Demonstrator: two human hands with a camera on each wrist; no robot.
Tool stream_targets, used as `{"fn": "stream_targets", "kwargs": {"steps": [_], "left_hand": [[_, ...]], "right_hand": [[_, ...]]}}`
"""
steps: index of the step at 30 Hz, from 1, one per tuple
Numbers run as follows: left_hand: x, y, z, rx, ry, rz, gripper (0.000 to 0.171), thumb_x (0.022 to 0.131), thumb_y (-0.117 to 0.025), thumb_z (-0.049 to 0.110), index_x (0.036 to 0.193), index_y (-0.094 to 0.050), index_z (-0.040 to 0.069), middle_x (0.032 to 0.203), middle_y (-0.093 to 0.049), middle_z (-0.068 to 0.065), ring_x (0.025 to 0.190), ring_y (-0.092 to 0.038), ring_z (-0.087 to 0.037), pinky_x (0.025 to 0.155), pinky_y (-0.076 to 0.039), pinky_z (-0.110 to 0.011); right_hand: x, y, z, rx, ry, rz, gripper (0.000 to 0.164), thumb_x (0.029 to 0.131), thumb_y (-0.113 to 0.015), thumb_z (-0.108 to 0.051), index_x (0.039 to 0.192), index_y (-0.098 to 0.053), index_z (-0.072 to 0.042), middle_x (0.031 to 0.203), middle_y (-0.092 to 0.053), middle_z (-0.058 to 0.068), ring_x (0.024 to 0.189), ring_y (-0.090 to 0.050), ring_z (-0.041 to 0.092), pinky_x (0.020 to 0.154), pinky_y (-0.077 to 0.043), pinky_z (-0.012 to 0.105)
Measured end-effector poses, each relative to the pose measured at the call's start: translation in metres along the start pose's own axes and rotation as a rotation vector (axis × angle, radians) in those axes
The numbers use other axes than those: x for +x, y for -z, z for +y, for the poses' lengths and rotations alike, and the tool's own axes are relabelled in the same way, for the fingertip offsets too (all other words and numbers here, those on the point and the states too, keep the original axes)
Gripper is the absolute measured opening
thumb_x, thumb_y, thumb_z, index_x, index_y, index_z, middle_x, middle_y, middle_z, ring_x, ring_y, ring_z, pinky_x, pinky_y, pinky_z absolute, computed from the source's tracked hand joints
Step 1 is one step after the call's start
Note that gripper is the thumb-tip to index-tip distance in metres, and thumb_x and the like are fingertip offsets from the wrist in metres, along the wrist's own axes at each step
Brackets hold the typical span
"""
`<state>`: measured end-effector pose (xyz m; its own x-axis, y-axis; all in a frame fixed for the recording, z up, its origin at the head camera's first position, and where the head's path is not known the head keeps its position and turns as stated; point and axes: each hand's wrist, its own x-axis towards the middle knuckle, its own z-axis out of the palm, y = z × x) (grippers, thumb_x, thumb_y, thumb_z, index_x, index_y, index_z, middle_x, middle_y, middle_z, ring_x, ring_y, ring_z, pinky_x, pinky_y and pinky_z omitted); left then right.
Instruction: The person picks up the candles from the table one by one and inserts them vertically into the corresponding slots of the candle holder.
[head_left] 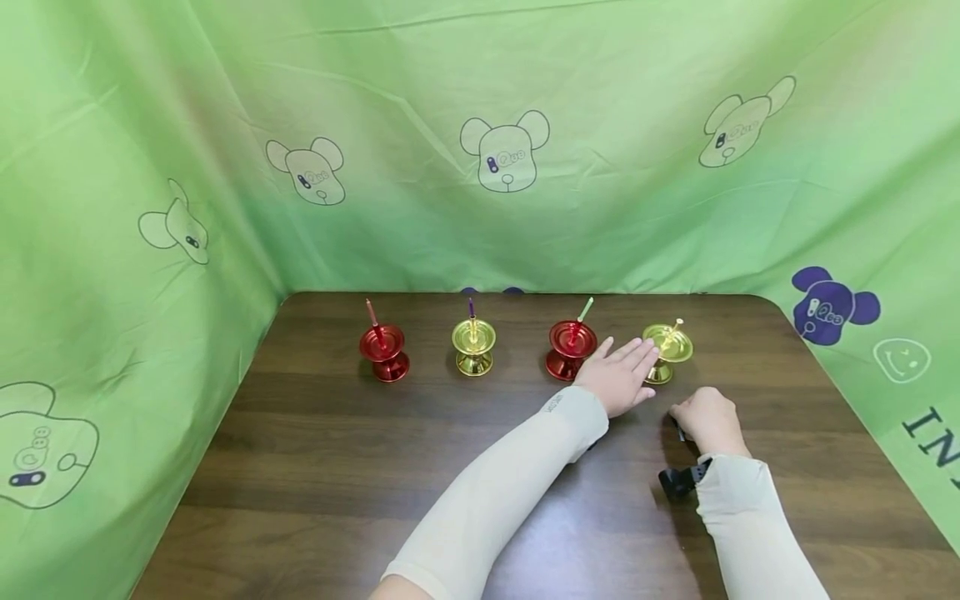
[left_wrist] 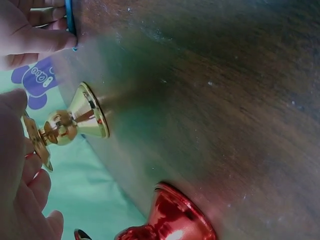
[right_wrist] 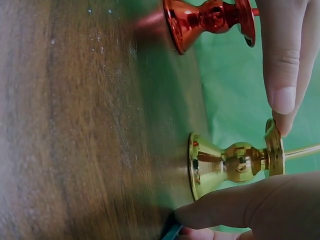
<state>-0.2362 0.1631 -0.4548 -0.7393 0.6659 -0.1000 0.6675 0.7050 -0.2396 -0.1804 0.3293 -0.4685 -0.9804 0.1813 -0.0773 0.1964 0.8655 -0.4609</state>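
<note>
My left hand [head_left: 613, 375], with straight, spread fingers, reaches to the gold candle holder [head_left: 678, 348] at the right end of the row. Its fingertips are at the rim of the holder's dish. A thin pale candle [right_wrist: 302, 151] stands in that holder. Just in front and to the right, my right hand [head_left: 708, 418] is curled low at the tabletop. Between its thumb and fingers it pinches a slim dark teal object [right_wrist: 171, 231], mostly hidden by the hand. A red candle holder [head_left: 567, 367] with a light green candle [head_left: 586, 309] stands left of my left hand's fingers.
Further left stand a gold holder [head_left: 474, 363] with a purple candle [head_left: 472, 307] and a red holder [head_left: 389, 367] with a pinkish candle [head_left: 372, 313]. All are on a brown wooden table [head_left: 315, 492]. Green printed cloth [head_left: 420, 233] hangs behind and at both sides.
</note>
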Motion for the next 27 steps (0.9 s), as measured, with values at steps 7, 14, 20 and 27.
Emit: {"fn": "stream_targets", "kwargs": {"steps": [7,14,20,27], "left_hand": [[-0.0004,0.0042,-0.0015,0.008,-0.014,-0.013,0.063,0.108,-0.025,0.055,0.165,-0.010,0.031,0.169,-0.007,0.017,0.153,-0.006,-0.001,0.124,-0.011,-0.031],[-0.0006,0.0057,-0.0026,-0.003,-0.020,-0.037,0.064,0.108,-0.028,0.053,0.165,-0.007,0.031,0.169,-0.004,0.017,0.153,-0.004,-0.001,0.124,-0.012,-0.030],[-0.0008,0.0074,-0.0026,-0.016,-0.029,-0.037,0.064,0.108,-0.030,0.051,0.165,-0.008,0.029,0.169,-0.005,0.015,0.154,-0.005,-0.003,0.124,-0.012,-0.029],[-0.0011,0.0063,-0.0024,-0.022,-0.025,-0.033,0.065,0.108,-0.030,0.052,0.165,-0.009,0.029,0.169,-0.006,0.015,0.154,-0.005,-0.003,0.124,-0.014,-0.029]], "right_hand": [[0.0011,-0.0006,0.0008,-0.006,0.001,-0.005,0.024,0.079,-0.061,-0.012,0.060,-0.067,0.001,0.073,-0.067,0.027,0.075,-0.064,0.053,0.068,-0.052,0.060],[0.0002,-0.0001,0.0022,-0.003,0.005,-0.005,0.028,0.083,-0.061,-0.016,0.063,-0.071,0.001,0.069,-0.069,0.020,0.073,-0.066,0.046,0.066,-0.052,0.053],[-0.0025,0.0014,0.0024,0.018,0.008,0.023,0.028,0.086,-0.063,-0.018,0.066,-0.071,0.000,0.060,-0.064,0.008,0.068,-0.064,0.037,0.065,-0.051,0.049],[-0.0036,0.0009,0.0044,0.055,-0.007,0.051,0.022,0.083,-0.065,-0.014,0.083,-0.072,0.007,0.078,-0.070,0.021,0.081,-0.064,0.046,0.071,-0.050,0.052]]}}
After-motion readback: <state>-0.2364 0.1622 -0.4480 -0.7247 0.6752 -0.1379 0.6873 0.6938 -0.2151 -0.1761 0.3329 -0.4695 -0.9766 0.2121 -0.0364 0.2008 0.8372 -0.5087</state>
